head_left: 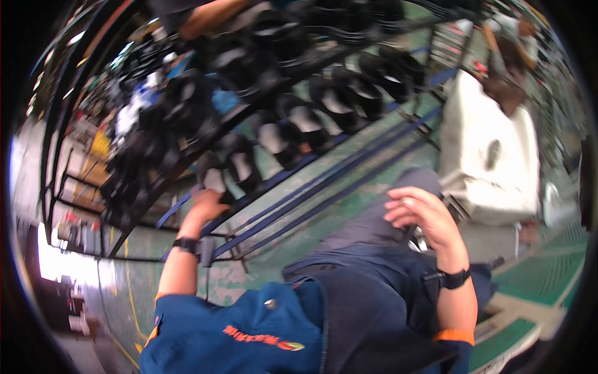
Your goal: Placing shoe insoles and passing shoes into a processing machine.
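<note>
My left hand (207, 204) reaches to the near left end of a dark metal rack, at a black shoe-like piece (213, 177) with a grey inside. The hand is blurred, and I cannot tell whether it grips the piece or only touches it. Several similar black pieces (271, 136) stand in a slanting row along the rack's lower tier. My right hand (423, 218) hangs in the air above my grey trouser leg, its fingers loosely curved and apart, holding nothing. A dark band circles each wrist.
Blue rails (324, 177) run along the rack's near side. A large off-white block-like object (489, 149) with a dark hole stands at the right. Another person's forearm (215, 15) crosses the top; one more person (507, 56) is at the upper right. Green slatted panels (536, 274) lie lower right.
</note>
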`<state>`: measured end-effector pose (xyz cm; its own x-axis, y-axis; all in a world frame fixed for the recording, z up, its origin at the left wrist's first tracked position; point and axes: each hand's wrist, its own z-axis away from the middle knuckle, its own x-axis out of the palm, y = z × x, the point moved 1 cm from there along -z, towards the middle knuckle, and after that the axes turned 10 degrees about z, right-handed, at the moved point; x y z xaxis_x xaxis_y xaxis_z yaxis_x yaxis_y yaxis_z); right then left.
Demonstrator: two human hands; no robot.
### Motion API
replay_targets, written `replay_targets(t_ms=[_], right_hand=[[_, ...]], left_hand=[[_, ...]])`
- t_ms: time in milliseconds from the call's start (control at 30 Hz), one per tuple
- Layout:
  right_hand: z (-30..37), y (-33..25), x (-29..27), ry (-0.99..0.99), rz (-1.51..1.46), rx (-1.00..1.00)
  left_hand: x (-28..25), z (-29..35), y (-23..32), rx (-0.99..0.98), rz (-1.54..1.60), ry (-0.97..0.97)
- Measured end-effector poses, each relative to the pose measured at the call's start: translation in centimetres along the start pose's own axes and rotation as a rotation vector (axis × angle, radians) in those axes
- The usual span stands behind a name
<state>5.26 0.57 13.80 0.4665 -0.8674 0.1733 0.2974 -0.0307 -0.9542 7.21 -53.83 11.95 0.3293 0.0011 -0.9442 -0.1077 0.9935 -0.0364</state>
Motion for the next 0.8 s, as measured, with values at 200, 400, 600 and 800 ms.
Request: replay_targets(t_ms=[200,400,600,800], right_hand=[[2.8,-5.6,-3.5,0.026,0.357,-0.107],[13.7,-13.1,-4.8,0.505,0.950,-0.285],[32.5,-8.9,-2.9,1.288,0.389,-0.095],[47.3,-0.3,3.6,2.071,0.267,-0.268]], left_hand=[[-0.8,-2.6,4.4,-0.024,-0.105,0.598],[-5.4,-6.3,27.0,1.150,0.663,0.499],[-4.5,-8.2,43.3,1.410,0.466,0.007],[-0.9,-10.9,49.3,1.323,0.467,-0.234]])
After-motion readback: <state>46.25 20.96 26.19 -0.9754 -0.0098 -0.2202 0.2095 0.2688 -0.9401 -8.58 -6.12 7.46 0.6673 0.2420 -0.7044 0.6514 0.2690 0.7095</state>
